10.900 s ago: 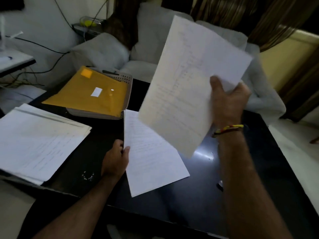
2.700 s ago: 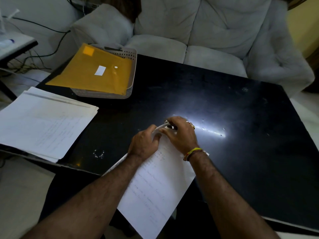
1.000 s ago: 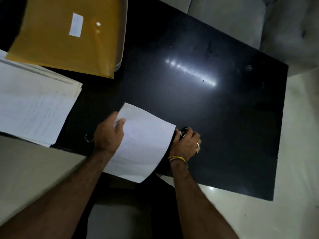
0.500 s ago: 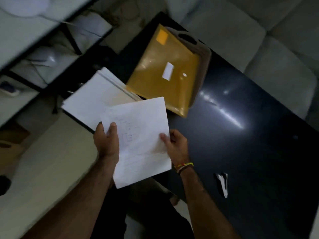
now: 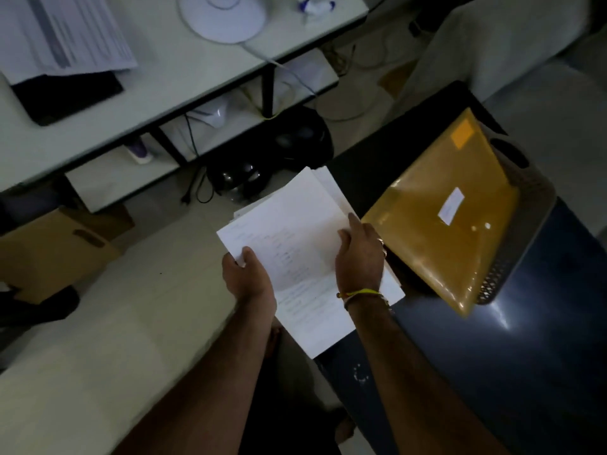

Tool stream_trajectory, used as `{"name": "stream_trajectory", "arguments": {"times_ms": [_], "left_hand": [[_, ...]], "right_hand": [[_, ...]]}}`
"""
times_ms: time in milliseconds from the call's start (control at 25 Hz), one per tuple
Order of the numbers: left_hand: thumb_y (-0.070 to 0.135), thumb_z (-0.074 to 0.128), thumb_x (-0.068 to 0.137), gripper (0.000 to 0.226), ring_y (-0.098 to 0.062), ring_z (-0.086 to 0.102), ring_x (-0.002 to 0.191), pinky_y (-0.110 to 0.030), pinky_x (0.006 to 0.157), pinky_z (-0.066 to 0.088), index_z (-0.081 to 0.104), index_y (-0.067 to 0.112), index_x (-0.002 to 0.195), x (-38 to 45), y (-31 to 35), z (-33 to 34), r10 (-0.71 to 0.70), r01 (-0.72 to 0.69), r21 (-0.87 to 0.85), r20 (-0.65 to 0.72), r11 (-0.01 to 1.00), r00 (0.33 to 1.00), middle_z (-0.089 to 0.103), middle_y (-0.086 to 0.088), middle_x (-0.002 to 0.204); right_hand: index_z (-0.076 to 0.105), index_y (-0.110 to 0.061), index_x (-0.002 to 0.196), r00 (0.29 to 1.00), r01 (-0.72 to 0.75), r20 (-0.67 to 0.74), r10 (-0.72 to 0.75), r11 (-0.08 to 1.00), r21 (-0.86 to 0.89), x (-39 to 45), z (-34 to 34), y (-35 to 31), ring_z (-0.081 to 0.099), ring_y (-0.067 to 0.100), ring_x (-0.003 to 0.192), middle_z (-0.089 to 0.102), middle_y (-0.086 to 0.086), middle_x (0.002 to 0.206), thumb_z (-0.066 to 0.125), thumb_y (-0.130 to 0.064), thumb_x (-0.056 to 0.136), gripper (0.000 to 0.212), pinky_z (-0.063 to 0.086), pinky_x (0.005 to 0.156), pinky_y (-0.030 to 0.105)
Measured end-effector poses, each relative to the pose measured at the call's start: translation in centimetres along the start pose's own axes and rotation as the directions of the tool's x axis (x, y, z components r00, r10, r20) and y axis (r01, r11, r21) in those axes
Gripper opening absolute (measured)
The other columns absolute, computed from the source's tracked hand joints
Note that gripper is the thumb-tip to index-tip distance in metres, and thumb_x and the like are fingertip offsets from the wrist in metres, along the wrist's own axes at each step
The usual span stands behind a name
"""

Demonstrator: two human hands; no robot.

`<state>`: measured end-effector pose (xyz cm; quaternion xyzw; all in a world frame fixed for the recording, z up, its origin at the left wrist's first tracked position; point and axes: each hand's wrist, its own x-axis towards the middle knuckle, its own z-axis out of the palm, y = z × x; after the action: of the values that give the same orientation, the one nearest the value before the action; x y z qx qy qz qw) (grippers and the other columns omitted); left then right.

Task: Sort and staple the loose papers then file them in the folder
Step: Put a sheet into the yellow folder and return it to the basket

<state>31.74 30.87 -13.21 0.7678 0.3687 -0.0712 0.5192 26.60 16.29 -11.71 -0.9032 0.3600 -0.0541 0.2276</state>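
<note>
Head view, looking steeply down. A set of white papers [image 5: 295,257] lies over the stack of papers [image 5: 325,187] at the left edge of the dark table [image 5: 525,372], part of it overhanging the pale floor [image 5: 115,339]. The left hand [image 5: 247,275] grips the near-left corner of the top papers, thumb curled over the sheet and fingers under it. The right hand [image 5: 359,254] rests on the right side of the same papers with fingers nearly straight, the forefinger reaching toward the sheet's right edge; a yellow wristband [image 5: 361,293] circles the wrist. The two hands are apart, one at each side of the sheet. Faint handwriting shows on the top page.

Just right of the papers, a yellow folder [image 5: 453,218] lies on a grey perforated basket [image 5: 532,221], its lower corner projecting past the basket's rim. The folder carries a white label and an orange sticker.

Beyond the table stand a white desk [image 5: 157,90] with printed sheets [image 5: 65,31] and a round white device [image 5: 221,16]. A cardboard box [image 5: 59,247] sits on the floor.
</note>
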Motion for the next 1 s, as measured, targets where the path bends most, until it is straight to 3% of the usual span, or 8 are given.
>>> {"name": "stream_trajectory", "arguments": {"times_ms": [160,320,440,600,680,840,920,1000], "left_hand": [[0.024,0.056,0.093,0.027,-0.033,0.059,0.099,-0.032,0.078,0.043,0.061,0.002,0.107,1.2,0.2,1.1,0.081,-0.085,0.252,0.028,0.964,0.996,0.064,-0.015,0.107],[0.029,0.065,0.084,0.035,-0.029,0.061,0.093,-0.038,0.076,0.051,0.056,0.007,0.111,1.4,-0.8,1.4,0.165,-0.168,0.285,0.037,0.943,0.986,0.062,-0.012,0.105],[0.034,0.068,0.083,0.045,-0.026,0.059,0.103,-0.044,0.084,0.053,0.052,0.011,0.118,0.5,-0.5,1.8,0.074,-0.071,0.272,-0.001,0.96,0.997,0.06,-0.008,0.115],[0.037,0.072,0.08,0.063,-0.031,0.05,0.115,-0.047,0.088,0.05,0.044,0.01,0.13,0.3,-0.5,1.9,0.004,0.006,0.289,-0.034,0.957,0.999,0.051,-0.012,0.126],[0.04,0.069,0.083,0.062,-0.032,0.054,0.112,-0.044,0.086,0.05,0.041,0.01,0.13,0.7,-0.9,1.4,-0.055,0.061,0.281,-0.029,0.958,0.998,0.052,-0.013,0.126],[0.04,0.063,0.088,0.042,-0.028,0.061,0.096,-0.031,0.072,0.045,0.048,0.012,0.114,1.0,-0.4,0.4,0.049,-0.044,0.342,-0.006,0.939,0.999,0.062,-0.008,0.111],[0.038,0.061,0.09,0.034,-0.027,0.062,0.09,-0.029,0.069,0.042,0.048,0.013,0.11,0.3,0.3,-0.6,0.107,-0.103,0.329,0.007,0.939,0.994,0.064,-0.006,0.105],[0.034,0.06,0.091,0.032,-0.022,0.061,0.083,-0.023,0.062,0.041,0.049,0.01,0.11,-0.9,1.1,-1.7,0.199,-0.201,0.266,0.036,0.943,0.979,0.065,-0.005,0.101]], "right_hand": [[0.027,0.0,0.148,0.997,-0.021,0.065,0.036,0.975,-0.223,0.1,3.8,-0.6,0.04,0.04,0.133,0.039,0.024,0.146,0.045,-0.027,0.1,0.058,0.04,0.108,0.049],[0.014,-0.004,0.152,0.968,-0.161,0.148,0.201,0.956,-0.247,1.5,4.7,0.5,0.023,0.038,0.143,0.02,0.02,0.156,0.031,-0.051,0.099,0.072,0.027,0.115,0.051],[0.022,-0.005,0.15,0.937,-0.272,0.144,0.317,0.924,-0.268,3.4,4.2,1.3,0.029,0.04,0.14,0.028,0.021,0.153,0.029,-0.059,0.097,0.076,0.024,0.113,0.054],[0.053,-0.005,0.124,0.941,-0.294,0.134,0.31,0.947,-0.129,2.8,3.5,0.5,0.049,0.039,0.119,0.054,0.018,0.127,0.047,-0.064,0.089,0.069,0.039,0.099,0.045],[0.053,-0.008,0.119,0.941,-0.275,0.165,0.294,0.953,-0.127,1.1,3.4,-0.3,0.049,0.036,0.115,0.053,0.015,0.124,0.054,-0.067,0.083,0.07,0.042,0.095,0.044],[0.051,-0.015,0.121,0.867,-0.4,0.332,0.372,0.916,0.017,1.1,3.9,-1.3,0.056,0.031,0.112,0.057,0.008,0.121,0.072,-0.068,0.067,0.078,0.052,0.09,0.043],[0.06,-0.018,0.111,0.881,-0.317,0.365,0.301,0.948,-0.016,1.3,3.7,-1.5,0.058,0.03,0.107,0.06,0.006,0.114,0.074,-0.067,0.065,0.069,0.052,0.088,0.045],[0.061,-0.015,0.107,0.921,-0.261,0.327,0.213,0.959,0.113,1.0,2.4,-1.9,0.06,0.025,0.1,0.061,0.004,0.107,0.078,-0.045,0.073,0.049,0.054,0.083,0.041]]}}
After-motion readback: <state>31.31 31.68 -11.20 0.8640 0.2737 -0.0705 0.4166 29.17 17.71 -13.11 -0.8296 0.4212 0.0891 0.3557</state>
